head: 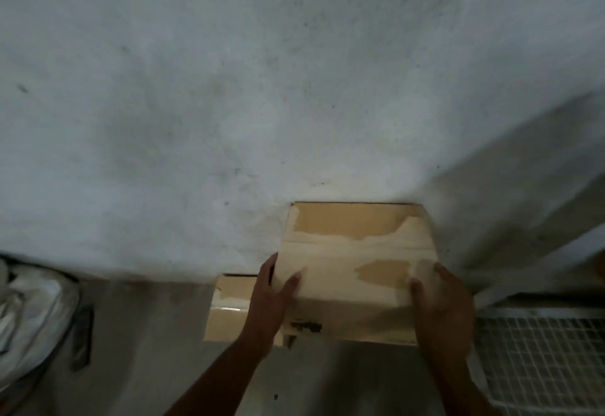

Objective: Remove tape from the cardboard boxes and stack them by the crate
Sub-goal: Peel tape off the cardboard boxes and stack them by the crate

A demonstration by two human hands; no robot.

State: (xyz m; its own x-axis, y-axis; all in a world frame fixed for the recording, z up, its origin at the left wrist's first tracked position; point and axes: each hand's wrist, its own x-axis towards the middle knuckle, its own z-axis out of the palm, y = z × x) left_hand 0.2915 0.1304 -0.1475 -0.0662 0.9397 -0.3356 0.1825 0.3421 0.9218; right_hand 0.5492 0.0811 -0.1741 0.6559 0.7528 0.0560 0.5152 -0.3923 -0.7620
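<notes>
A rough, whitewashed wall (229, 88) with dark specks and scuffs fills most of the view, meeting a grey concrete floor (147, 333) along a line low in the picture. The light is dim and the edges are blurred.

A cardboard box (357, 271) sits against the foot of the wall, its top showing pale torn patches where the surface has peeled. It lies on or over a second cardboard box (229, 311), which juts out to its left on the floor, also touching the wall.

The left hand (271, 304) grips the upper box's left side, thumb across the top and fingers down the side. The right hand (442, 311) clasps its near right corner, fingers spread over the top.

At the floor's right edge stands a white wire-mesh crate (540, 356), just beside the boxes. At the left edge lies a crumpled white sack (29, 317).
</notes>
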